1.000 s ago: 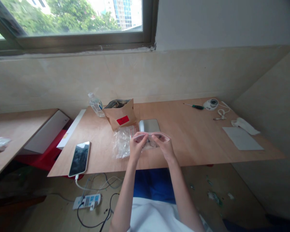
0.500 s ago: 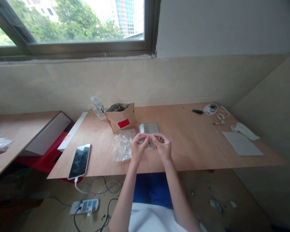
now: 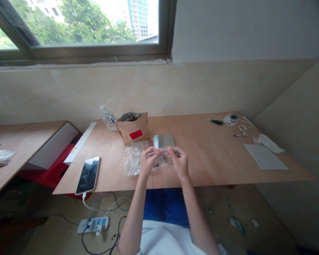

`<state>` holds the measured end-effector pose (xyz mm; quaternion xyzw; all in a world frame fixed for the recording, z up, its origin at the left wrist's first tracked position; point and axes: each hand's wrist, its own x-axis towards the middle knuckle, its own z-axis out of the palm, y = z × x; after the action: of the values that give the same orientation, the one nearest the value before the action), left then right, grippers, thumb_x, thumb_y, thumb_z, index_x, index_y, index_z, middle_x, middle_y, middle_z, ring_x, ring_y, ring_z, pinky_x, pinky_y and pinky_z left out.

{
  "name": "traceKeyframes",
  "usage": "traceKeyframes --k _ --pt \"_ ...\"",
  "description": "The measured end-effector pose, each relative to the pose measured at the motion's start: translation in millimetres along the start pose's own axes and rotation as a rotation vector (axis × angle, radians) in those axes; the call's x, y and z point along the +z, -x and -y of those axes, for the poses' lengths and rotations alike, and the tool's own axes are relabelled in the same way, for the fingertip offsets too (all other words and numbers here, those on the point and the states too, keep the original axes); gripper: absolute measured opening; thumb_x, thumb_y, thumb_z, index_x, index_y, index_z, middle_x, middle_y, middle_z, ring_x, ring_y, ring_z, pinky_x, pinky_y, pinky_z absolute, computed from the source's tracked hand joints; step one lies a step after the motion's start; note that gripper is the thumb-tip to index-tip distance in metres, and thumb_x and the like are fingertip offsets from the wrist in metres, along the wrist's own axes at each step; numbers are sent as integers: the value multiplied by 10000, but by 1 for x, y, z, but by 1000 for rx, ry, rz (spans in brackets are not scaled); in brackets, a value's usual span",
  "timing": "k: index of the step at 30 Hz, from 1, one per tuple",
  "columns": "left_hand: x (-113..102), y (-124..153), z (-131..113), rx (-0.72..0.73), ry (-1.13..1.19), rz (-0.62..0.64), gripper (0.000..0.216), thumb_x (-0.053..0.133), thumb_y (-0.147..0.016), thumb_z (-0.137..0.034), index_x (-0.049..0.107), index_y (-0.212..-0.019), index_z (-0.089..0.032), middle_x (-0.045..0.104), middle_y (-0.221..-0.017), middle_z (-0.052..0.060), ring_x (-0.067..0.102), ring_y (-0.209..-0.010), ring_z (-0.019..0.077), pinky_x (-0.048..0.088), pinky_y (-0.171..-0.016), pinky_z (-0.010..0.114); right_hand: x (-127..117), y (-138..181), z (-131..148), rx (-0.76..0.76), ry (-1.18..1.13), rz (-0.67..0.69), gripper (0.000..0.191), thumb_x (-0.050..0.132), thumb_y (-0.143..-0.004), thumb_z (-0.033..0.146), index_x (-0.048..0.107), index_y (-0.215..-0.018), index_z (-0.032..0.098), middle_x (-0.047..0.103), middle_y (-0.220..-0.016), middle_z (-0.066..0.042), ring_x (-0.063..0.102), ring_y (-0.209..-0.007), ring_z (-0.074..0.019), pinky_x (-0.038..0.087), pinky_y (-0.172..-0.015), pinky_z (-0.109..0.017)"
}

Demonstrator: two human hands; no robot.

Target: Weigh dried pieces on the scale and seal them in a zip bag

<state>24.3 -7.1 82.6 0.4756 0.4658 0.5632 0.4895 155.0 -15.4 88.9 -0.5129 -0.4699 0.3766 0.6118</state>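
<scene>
Both my hands pinch the top edge of a small clear zip bag (image 3: 163, 162) held over the front of the table. My left hand (image 3: 149, 161) is closed on its left side and my right hand (image 3: 180, 163) on its right. Something darker shows through the plastic, too small to name. Just behind the hands lies a flat silver scale-like device (image 3: 164, 140). Several more clear plastic bags (image 3: 134, 161) lie to the left of my left hand. Behind them stands an open brown paper pouch (image 3: 133, 129) with a red label; its contents look dark.
A plastic bottle (image 3: 107, 117) stands behind the pouch. A charging phone (image 3: 87, 175) lies at the table's front left. Toward the right are a screwdriver (image 3: 215, 122), a white dome camera (image 3: 230, 119) with its cable, a white sheet (image 3: 266, 157) and a crumpled white item (image 3: 269, 143).
My left hand has shifted slightly left, away from my right hand. The bag's top edge is now drawn straighter between them, and more of the bag shows.
</scene>
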Motion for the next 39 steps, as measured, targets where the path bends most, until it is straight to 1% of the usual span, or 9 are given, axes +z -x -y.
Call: traceKeyframes --k 6,13,16,20,23,26,30,35,39 --pt "0 0 -1 45 4 -3 270 611 -775 -392 665 -658 -155 656 -645 21 595 -625 126 446 -633 228 -5 -4 -4 -20 -34 125 377 501 -847 477 679 -725 168 701 -719 -58 653 -718 -184 500 -699 -285" --pt "4 0 5 -14 145 -49 415 520 -823 -474 668 -597 -158 642 -583 41 589 -573 129 463 -625 245 -13 -3 -10 70 12 117 591 330 -870 611 684 -679 177 706 -702 -77 664 -761 -213 499 -751 -304" --pt "7 0 6 -79 168 -102 537 466 -811 -574 598 -491 -164 560 -449 23 523 -449 117 443 -525 240 -16 -2 -10 135 6 71 720 201 -869 655 677 -608 182 697 -658 -82 665 -723 -211 502 -729 -297" --pt "11 1 4 -216 112 -284 624 407 -750 -705 422 -393 -194 401 -319 -23 386 -324 85 315 -366 206 -14 -3 -16 209 -49 29 790 142 -844 697 659 -556 175 681 -601 -84 659 -645 -208 504 -668 -298" --pt "10 0 4 -254 94 -286 638 358 -753 -727 477 -436 -185 465 -347 -1 460 -362 107 348 -381 207 -13 -6 -21 247 -54 18 793 151 -830 716 643 -533 170 668 -568 -83 649 -608 -202 496 -633 -288" --pt "2 -3 9 -246 81 -143 689 275 -795 -709 621 -573 -156 617 -490 62 588 -497 150 436 -469 228 -20 -14 -26 281 -33 -59 767 184 -812 733 616 -512 174 649 -536 -81 630 -563 -202 481 -576 -282" --pt "-17 -5 17 -206 23 17 667 276 -841 -638 699 -812 -124 719 -786 123 664 -701 186 503 -631 271 -54 -40 -40 302 194 -312 728 184 -793 746 555 -493 196 607 -479 -77 585 -490 -204 421 -488 -285" --pt "-34 0 26 -164 -35 -108 611 325 -843 -600 691 -781 -114 717 -788 133 663 -665 191 502 -619 292 -103 -83 -71 272 655 -487 730 136 -836 669 591 -576 161 631 -578 -171 615 -623 -272 404 -535 -323" --pt "-40 2 34 -109 -149 -196 595 330 -847 -588 680 -722 -124 708 -781 121 656 -716 203 497 -678 317 -110 -90 -83 209 748 -504 644 217 -883 533 629 -912 39 646 -898 -278 606 -889 -335 427 -724 -393"
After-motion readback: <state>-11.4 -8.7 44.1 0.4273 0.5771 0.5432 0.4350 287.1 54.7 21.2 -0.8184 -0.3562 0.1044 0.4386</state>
